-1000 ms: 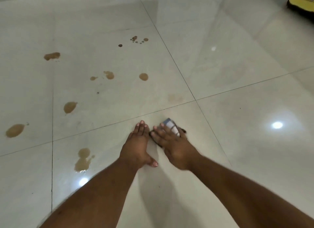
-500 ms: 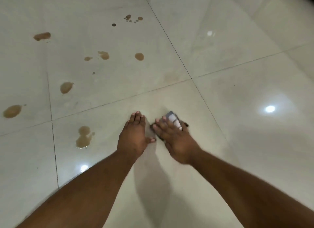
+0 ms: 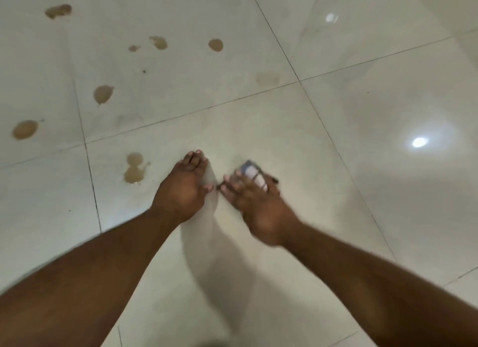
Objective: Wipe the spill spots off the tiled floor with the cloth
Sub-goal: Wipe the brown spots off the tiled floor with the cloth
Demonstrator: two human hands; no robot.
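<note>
We are in the wiping step, with most of the work ahead; our right hand (image 3: pixel 254 204) presses the cloth (image 3: pixel 252 173) against the floor (image 3: pixel 362 113), fingers laid fairly straight over it, though blur keeps us from saying whether any curl round its edge; the cloth peeks out beyond the fingertips, blue and white, small and bunched. Our left hand (image 3: pixel 182 188) rests flat on the tile just beside it, fingers straight, holding nothing; it looks like a brace. The nearest spot (image 3: pixel 133 172) lies just left of that hand, wet and brown; other spots (image 3: pixel 103 94) sit further up and left, well apart. We judge the next move is to slide the cloth leftward past the bracing hand onto that nearest spot, so the left hand must shift clear first.
</note>
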